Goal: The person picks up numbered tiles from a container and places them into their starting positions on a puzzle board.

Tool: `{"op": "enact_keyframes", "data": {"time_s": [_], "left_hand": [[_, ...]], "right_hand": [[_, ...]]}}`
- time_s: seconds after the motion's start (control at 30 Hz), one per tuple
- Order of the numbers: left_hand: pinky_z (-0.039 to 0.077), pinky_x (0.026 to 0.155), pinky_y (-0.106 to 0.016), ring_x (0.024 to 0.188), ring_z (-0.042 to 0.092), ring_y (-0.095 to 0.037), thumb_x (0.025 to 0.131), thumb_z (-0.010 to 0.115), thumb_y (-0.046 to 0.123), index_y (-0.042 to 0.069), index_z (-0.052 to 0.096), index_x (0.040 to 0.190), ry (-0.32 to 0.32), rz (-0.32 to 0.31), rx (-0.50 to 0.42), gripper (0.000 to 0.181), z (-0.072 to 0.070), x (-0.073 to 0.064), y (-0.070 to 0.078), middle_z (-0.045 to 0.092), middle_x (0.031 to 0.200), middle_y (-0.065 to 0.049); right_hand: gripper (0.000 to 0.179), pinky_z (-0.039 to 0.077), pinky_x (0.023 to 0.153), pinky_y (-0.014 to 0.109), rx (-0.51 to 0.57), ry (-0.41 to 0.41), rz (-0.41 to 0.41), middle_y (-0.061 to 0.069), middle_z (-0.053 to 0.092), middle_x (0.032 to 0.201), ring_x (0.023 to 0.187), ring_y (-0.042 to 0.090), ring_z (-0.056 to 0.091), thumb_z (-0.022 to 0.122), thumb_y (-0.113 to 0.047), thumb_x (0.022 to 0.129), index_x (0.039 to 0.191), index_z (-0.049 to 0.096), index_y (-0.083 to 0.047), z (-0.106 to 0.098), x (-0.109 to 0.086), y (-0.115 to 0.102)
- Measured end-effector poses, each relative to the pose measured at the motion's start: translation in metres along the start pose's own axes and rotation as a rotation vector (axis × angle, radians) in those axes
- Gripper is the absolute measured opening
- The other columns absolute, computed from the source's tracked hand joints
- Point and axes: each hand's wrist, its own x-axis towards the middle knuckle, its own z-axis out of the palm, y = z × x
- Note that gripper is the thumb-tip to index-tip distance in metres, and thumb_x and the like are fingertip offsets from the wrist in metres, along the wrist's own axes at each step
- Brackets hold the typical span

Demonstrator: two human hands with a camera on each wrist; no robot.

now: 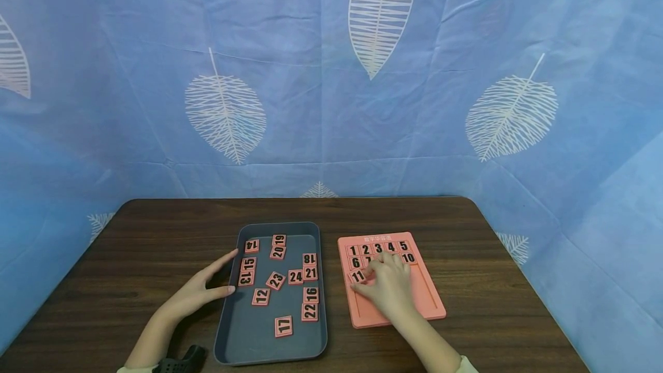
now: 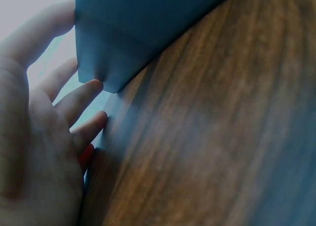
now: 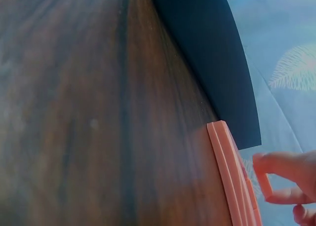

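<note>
My right hand [image 1: 391,286] is over the pink number board [image 1: 427,298], pinching the tile marked 11 [image 1: 357,276] between thumb and finger at the left of the third row. In the right wrist view, that tile [image 3: 264,185] is seen edge-on, tilted above the board. Tiles 1 to 5 fill the board's top row; below them 6, part of 7 and 10 [image 1: 408,258] show, the others hidden by the hand. With fingers spread and fairly straight, my left hand [image 1: 194,295] touches the left rim of the dark grey tray [image 1: 248,338].
Several loose pink tiles lie in the tray at various angles, among them 17 [image 1: 283,326], 12 [image 1: 261,296] and 23 [image 1: 276,280]. Tray and board stand side by side on a dark wooden table [image 1: 171,235]. A blue cloth with leaf prints [image 1: 290,102] hangs behind.
</note>
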Motion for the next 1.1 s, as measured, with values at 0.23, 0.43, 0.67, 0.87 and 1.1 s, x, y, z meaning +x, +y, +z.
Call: {"op": "enact_keyframes", "data": {"time_s": [0.23, 0.43, 0.67, 0.87, 1.1], "left_hand": [[0.023, 0.097, -0.072, 0.138, 0.017, -0.048, 0.091, 0.066, 0.023, 0.021, 0.027, 0.153, -0.004, 0.018, -0.011, 0.073, 0.001, 0.001, -0.002, 0.019, 0.155, -0.019], [0.023, 0.097, -0.072, 0.137, 0.018, -0.048, 0.091, 0.067, 0.023, 0.021, 0.027, 0.153, 0.002, 0.020, -0.011, 0.073, 0.001, 0.000, -0.002, 0.020, 0.155, -0.019], [0.022, 0.097, -0.072, 0.137, 0.018, -0.048, 0.091, 0.067, 0.024, 0.021, 0.027, 0.153, 0.008, 0.014, 0.001, 0.074, 0.001, 0.000, -0.002, 0.020, 0.155, -0.019], [0.020, 0.097, -0.073, 0.138, 0.016, -0.048, 0.091, 0.067, 0.024, 0.020, 0.027, 0.153, 0.013, 0.014, 0.007, 0.074, 0.001, 0.001, -0.002, 0.020, 0.155, -0.018], [0.021, 0.097, -0.073, 0.138, 0.017, -0.048, 0.091, 0.067, 0.024, 0.021, 0.027, 0.153, 0.009, 0.018, 0.006, 0.074, 0.001, 0.001, -0.003, 0.020, 0.155, -0.019]], "right_hand": [[0.038, 0.032, 0.069, 0.040, -0.028, -0.055, 0.090, 0.000, 0.049, 0.087, 0.086, 0.024, 0.045, 0.087, -0.042, 0.064, 0.063, 0.057, -0.018, 0.000, -0.001, 0.002], [0.039, 0.030, 0.066, 0.038, -0.030, -0.060, 0.104, -0.002, 0.046, 0.082, 0.080, 0.022, 0.042, 0.087, -0.043, 0.063, 0.062, 0.056, -0.020, 0.003, -0.001, 0.003], [0.031, 0.030, 0.065, 0.036, 0.017, -0.066, 0.104, -0.002, 0.049, 0.082, 0.076, 0.020, 0.040, 0.087, -0.036, 0.066, 0.063, 0.061, -0.019, 0.007, 0.000, 0.004], [0.023, 0.033, 0.068, 0.038, 0.006, -0.069, 0.092, 0.001, 0.055, 0.090, 0.084, 0.022, 0.045, 0.085, -0.034, 0.070, 0.069, 0.068, -0.018, 0.006, 0.000, 0.003], [0.021, 0.032, 0.071, 0.040, 0.018, -0.026, 0.017, -0.002, 0.051, 0.088, 0.086, 0.022, 0.044, 0.086, -0.029, 0.070, 0.078, 0.071, -0.017, -0.003, 0.004, -0.010]]}}
